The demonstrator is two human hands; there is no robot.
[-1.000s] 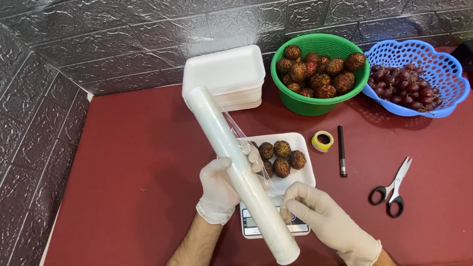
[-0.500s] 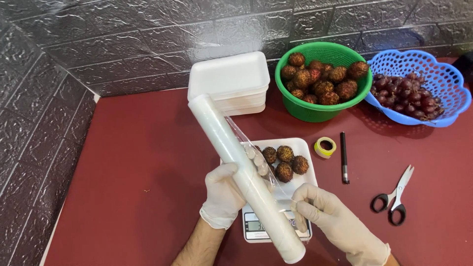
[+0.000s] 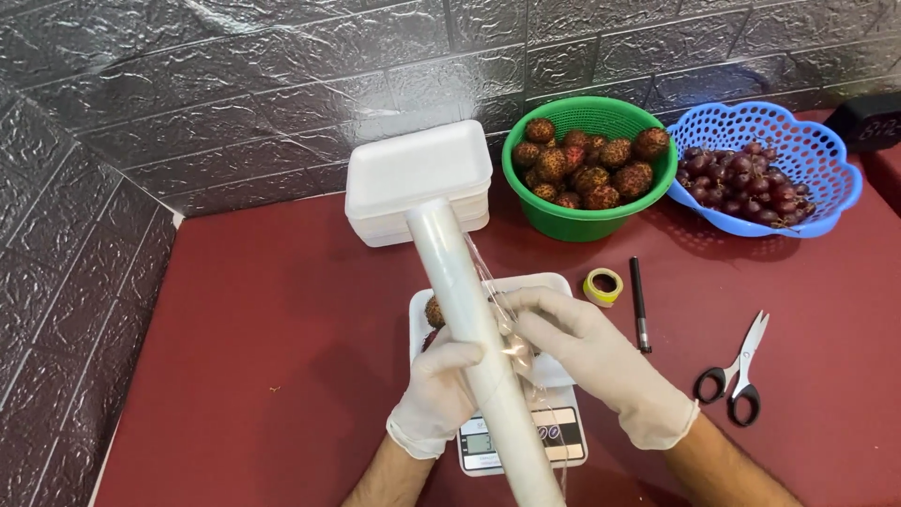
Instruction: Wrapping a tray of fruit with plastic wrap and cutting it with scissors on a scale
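A long roll of clear plastic cling film (image 3: 479, 357) is clasped around its middle by the white-gloved left hand (image 3: 439, 394), fingers closed round the tube, which is held tilted above the tray. The loose edge of the film (image 3: 511, 333) is pinched between the fingertips of the white-gloved right hand (image 3: 587, 352) and drawn a little way off the roll.

Beneath the roll, a white foam tray with a few brown spiky fruits (image 3: 434, 312) is set on a small white digital kitchen scale (image 3: 521, 441), whose display strip faces the person; most of the tray is hidden by the hands. Judged from this, the tray has been filled and placed for weighing, while wrapping has only begun: the film is not yet spread over the tray or cut.

Behind, a stack of empty white foam trays (image 3: 418, 183) is seen by the dark brick-patterned wall. To its right stand a round green plastic basket of the same spiky fruits (image 3: 589, 169) and a blue scalloped plastic basket of dark grapes (image 3: 765, 169). On the red table (image 3: 235, 357) lie a small yellow tape roll (image 3: 603, 286), a black pen (image 3: 639, 303) and black-handled scissors (image 3: 737, 371).
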